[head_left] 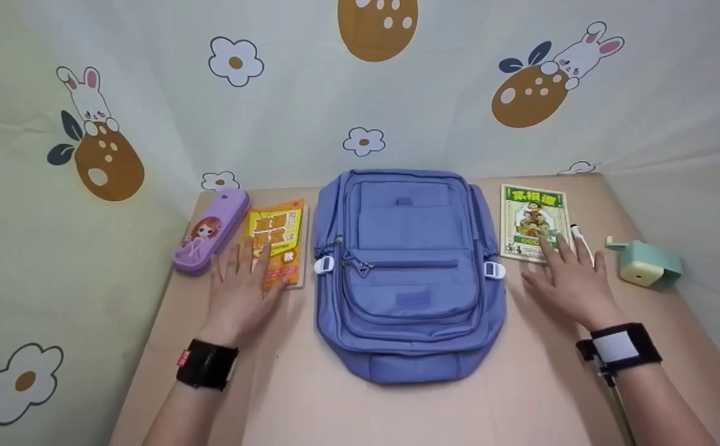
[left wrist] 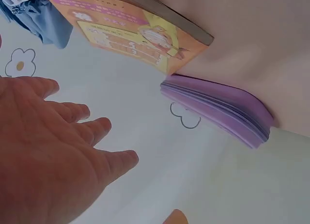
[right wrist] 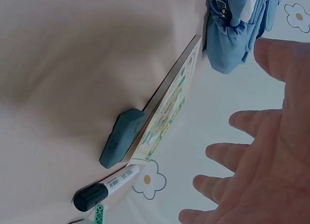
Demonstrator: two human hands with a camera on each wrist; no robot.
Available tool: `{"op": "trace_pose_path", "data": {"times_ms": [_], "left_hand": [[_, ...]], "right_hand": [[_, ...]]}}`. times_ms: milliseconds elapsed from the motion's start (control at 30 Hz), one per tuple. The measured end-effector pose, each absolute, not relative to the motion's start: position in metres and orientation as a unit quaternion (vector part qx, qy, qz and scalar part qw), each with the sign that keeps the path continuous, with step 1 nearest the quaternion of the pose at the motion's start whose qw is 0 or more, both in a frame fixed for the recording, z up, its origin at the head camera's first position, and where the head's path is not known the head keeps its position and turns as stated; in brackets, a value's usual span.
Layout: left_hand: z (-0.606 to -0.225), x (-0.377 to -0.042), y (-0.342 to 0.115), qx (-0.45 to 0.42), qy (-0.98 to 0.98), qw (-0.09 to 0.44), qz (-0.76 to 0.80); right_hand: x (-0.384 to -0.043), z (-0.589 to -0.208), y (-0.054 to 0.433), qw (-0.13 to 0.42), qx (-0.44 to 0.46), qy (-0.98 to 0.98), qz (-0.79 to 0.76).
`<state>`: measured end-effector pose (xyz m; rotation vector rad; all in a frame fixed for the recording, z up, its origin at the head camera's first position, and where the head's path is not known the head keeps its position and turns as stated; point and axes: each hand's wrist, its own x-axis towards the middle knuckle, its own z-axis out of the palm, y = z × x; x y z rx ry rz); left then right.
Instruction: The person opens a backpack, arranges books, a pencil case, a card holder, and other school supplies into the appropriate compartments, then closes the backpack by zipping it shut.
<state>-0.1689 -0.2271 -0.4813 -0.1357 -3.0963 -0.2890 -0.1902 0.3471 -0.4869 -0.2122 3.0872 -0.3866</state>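
Observation:
A blue backpack (head_left: 412,272) lies flat between the two hands, its front pocket and zips facing up. My left hand (head_left: 242,291) hovers with fingers spread, overlapping an orange book (head_left: 282,226) in the head view. Beyond it sits a purple pencil case (head_left: 220,217) with a cartoon girl on the lid. Over on the other side, my right hand (head_left: 573,288) is also held with fingers spread, near a green-and-white book (head_left: 524,217) and a white marker (right wrist: 123,179). A dark teal block (right wrist: 122,138) leans close to that book. Both hands hold nothing.
A green and cream pencil sharpener (head_left: 647,265) with a crank stands at the right edge of the table (head_left: 384,415). Behind and around the table hangs a pale curtain (head_left: 298,111) printed with rabbits and flowers.

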Motion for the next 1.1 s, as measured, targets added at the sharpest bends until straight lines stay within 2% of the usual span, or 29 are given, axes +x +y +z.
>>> {"op": "trace_pose_path", "data": {"times_ms": [167,367,500,600,767,1100], "left_hand": [[-0.479,-0.167,-0.206,-0.088,-0.989,-0.001,-0.115],[-0.481,-0.152,-0.156,-0.213,-0.967,-0.006,-0.142],[-0.484,-0.144,-0.123,-0.285,-0.948,-0.013,-0.144],[-0.488,-0.143,-0.107,-0.309,-0.939,-0.049,-0.142],[-0.499,-0.144,-0.090,-0.314,-0.938,-0.090,-0.119],[-0.511,-0.145,-0.092,-0.312,-0.939,-0.096,-0.109]], "right_hand": [[-0.193,-0.486,0.327,-0.017,-0.108,0.986,-0.127],[-0.189,-0.484,0.271,-0.032,-0.222,0.966,-0.128],[-0.174,-0.489,0.231,-0.014,-0.315,0.939,-0.139],[-0.161,-0.493,0.212,0.031,-0.360,0.920,-0.155],[-0.151,-0.500,0.204,0.060,-0.372,0.915,-0.145],[-0.150,-0.511,0.197,0.077,-0.364,0.919,-0.129]]}}
